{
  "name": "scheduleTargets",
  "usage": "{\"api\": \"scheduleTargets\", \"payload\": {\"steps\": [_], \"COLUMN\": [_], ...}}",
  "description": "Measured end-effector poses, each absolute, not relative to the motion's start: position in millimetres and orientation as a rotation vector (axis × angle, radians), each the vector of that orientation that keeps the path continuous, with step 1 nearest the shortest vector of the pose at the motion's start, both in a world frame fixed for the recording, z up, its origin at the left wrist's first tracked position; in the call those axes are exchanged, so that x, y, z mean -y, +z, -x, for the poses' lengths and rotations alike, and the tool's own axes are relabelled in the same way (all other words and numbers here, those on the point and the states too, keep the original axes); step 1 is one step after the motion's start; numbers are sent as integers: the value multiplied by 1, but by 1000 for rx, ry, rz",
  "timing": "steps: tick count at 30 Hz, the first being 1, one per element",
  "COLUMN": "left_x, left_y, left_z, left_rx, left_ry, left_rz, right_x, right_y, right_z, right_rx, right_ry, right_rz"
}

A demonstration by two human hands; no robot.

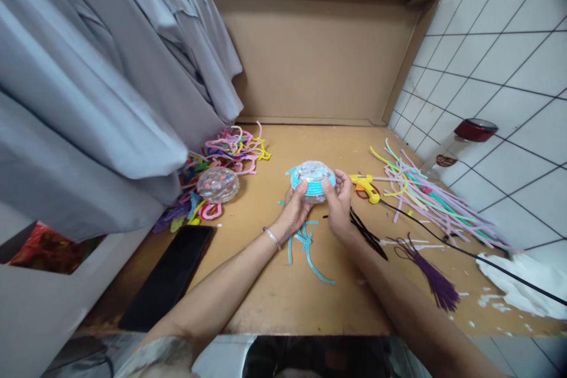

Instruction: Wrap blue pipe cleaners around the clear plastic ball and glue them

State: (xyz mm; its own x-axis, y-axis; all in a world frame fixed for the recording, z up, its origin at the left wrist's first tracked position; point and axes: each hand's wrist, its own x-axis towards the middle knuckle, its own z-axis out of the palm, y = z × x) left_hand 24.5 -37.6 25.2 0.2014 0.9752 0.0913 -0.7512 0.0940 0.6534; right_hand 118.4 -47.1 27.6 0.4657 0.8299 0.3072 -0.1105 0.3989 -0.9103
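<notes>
Both of my hands hold a clear round plastic container (315,170) just above the table. Light-blue pipe cleaners (313,188) are wound in several rows around its side. My left hand (296,208) grips it from the left, the thumb pressed on the blue rows. From the right, my right hand (339,203) grips it, thumb on the blue rows and fingers curled behind. Below my hands lie loose blue pipe cleaner pieces (305,242). Close to the right hand are a yellow glue gun (365,186) and black pipe cleaners (367,234).
A second clear container (218,184) stands left, by a tangle of coloured pipe cleaners (234,147). A black phone (170,277) lies near the front left. To the right are pastel pipe cleaners (447,207), a purple tassel (427,277), a bottle (447,156) and white tissue (522,283).
</notes>
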Motion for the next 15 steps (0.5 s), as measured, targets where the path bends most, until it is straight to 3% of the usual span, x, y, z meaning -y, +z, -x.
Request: {"api": "scheduleTargets", "payload": {"steps": [15], "left_x": [31], "left_y": [25], "left_z": [-19], "left_rx": [-375], "left_ry": [1280], "left_rz": [-592], "right_x": [48], "right_y": [34], "right_z": [-122], "right_rx": [901], "right_ry": [771], "right_rz": [935]}}
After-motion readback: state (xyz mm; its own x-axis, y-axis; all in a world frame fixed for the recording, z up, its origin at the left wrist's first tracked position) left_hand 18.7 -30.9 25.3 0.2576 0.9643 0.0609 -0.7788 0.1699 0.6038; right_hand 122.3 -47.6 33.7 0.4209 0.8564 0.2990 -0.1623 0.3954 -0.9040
